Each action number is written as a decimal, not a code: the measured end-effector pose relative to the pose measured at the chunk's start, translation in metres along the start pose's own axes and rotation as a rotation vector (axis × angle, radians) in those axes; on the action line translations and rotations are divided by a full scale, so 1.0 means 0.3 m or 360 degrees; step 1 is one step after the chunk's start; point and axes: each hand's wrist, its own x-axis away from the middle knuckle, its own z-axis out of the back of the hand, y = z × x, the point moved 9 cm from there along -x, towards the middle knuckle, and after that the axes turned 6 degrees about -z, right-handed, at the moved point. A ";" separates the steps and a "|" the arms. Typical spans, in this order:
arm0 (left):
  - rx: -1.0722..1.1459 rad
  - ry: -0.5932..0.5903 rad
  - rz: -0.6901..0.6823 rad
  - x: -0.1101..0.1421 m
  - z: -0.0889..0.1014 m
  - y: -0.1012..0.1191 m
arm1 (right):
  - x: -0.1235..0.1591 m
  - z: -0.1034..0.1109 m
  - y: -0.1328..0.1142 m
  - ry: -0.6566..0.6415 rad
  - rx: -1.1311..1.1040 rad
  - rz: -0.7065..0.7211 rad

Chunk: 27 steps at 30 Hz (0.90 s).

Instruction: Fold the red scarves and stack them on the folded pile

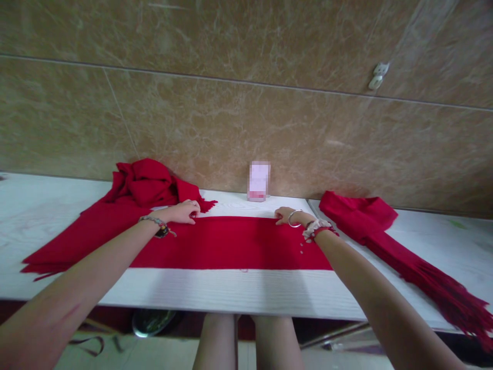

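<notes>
A red scarf (234, 241) lies flat across the white table, its long edges running left to right. My left hand (186, 211) is closed with bent fingers at its far edge, left of the middle. At the same edge further right, my right hand (285, 215) pinches the cloth, fingertips pointing left. Beyond my left hand rises a crumpled heap of red fabric (148, 180) with fringe; another fringed red piece (88, 236) spreads in front of it. To the right of my right hand lies a folded red scarf (370, 221), its long fringe hanging toward the near edge.
A phone-like upright object (259, 181), blurred out, leans against the brown marble-patterned wall (231, 128). A small white cat-shaped hook (378, 76) is on that wall. The white table (239, 290) ends just before my knees. Beneath it, a round shiny object (152, 322) shows.
</notes>
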 end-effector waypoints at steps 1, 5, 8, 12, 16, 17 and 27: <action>0.0009 -0.0017 0.0005 -0.001 0.002 0.004 | 0.006 -0.001 0.001 -0.0029 0.0023 -0.0005; 0.0081 -0.0065 0.0029 0.014 0.000 -0.002 | 0.049 0.008 0.014 -0.0055 0.0092 -0.0009; 0.0068 -0.0104 0.0003 0.039 -0.008 -0.020 | 0.098 0.019 0.025 -0.0036 0.0149 0.0019; -0.0015 -0.0082 -0.0004 0.088 0.008 -0.036 | 0.181 0.042 0.035 0.0022 0.0224 0.0057; -0.0033 -0.0014 -0.0004 0.157 0.062 -0.009 | 0.274 0.073 0.047 0.0084 0.0261 0.0074; -0.0015 -0.0010 -0.0013 0.176 0.072 0.004 | 0.299 0.079 0.050 0.0100 0.0274 0.0081; 0.0113 -0.0222 -0.0097 0.330 -0.052 0.144 | 0.519 -0.031 -0.004 0.0122 0.0307 0.0200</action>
